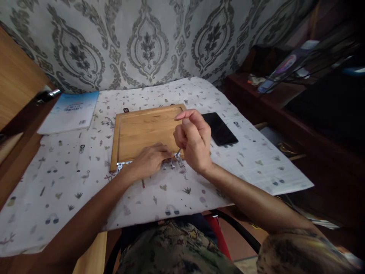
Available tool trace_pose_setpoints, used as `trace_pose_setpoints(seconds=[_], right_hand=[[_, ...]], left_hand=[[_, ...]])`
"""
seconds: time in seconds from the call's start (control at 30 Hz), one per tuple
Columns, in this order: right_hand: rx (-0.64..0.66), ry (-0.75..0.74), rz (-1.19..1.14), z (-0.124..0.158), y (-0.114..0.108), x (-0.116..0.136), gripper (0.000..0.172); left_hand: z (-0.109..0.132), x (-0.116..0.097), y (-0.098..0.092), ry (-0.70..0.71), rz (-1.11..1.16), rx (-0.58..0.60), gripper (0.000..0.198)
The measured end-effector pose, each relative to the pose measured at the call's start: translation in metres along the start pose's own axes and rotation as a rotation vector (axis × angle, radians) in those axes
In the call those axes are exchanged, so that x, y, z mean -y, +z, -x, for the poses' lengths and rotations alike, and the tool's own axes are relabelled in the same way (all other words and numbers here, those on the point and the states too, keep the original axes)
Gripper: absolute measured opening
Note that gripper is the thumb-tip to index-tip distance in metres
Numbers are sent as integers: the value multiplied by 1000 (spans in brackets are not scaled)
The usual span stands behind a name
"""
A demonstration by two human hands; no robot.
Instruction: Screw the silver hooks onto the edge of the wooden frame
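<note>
1. On the white tablecloth (171, 194), the wooden board (145, 131) lies flat before you: judged stiff, fairly light; take it by its side edges.
2. Your left hand (151, 160) covers its near edge; grip cannot be told.
3. Your right hand (195, 139) is curled above metal clips (172, 164), probably slippery.
4. It apparently pinches a thin rod (179, 151).

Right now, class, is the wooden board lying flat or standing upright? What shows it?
The wooden board lies flat on the tablecloth: its broad face is turned up, left hand over its near edge.
</note>
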State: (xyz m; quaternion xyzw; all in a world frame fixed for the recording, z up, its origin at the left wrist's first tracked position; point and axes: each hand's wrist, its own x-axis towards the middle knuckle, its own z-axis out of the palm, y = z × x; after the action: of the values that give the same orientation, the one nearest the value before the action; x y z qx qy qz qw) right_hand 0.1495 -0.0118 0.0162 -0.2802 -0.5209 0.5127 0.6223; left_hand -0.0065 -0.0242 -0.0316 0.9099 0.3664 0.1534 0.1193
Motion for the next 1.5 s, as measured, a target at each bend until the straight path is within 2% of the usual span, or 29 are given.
trace_pose_setpoints(seconds=[0.2,0.27,0.4,0.5,0.57,0.7,0.8,0.93,1.03,1.1,1.23,1.37,1.43,1.5], right_hand=[[392,256,-92,-28,-24,5,24],[494,283,-98,-33,-29,5,28],[680,295,-135,-35,-28,5,16],[750,318,-153,-35,-22,5,24],[711,318,-177,-35,-18,4,24],[516,242,-184,-28,-15,2,16],[280,112,-112,-14,-11,0,7],[-38,-67,9,4,0,-4,15],[-89,-94,30,5,1,-5,16],[-5,-44,-3,-2,-4,-4,19],[355,151,-6,-23,-23,3,33],[624,122,82,-40,-30,9,40],[728,138,19,-45,-28,8,49],[779,213,-105,-46,-24,4,58]], left_hand=[[-1,-2,-4,5,-16,53,36],[-2,-3,-5,-8,-26,77,36],[-3,-4,-5,-28,-21,93,35],[-3,-4,-5,-30,-14,89,32],[-2,-4,-4,-28,-19,85,32],[-2,-3,-3,-3,-15,69,33],[-1,-1,-2,7,-19,35,33],[2,1,1,22,-5,-24,33],[2,1,2,19,-5,-42,32],[1,1,1,19,-9,-26,34],[0,-1,-2,7,-24,41,35],[-1,-3,-4,-11,-37,80,35],[-1,-3,-5,-11,-30,80,34],[-1,-3,-5,-12,-21,81,34]])
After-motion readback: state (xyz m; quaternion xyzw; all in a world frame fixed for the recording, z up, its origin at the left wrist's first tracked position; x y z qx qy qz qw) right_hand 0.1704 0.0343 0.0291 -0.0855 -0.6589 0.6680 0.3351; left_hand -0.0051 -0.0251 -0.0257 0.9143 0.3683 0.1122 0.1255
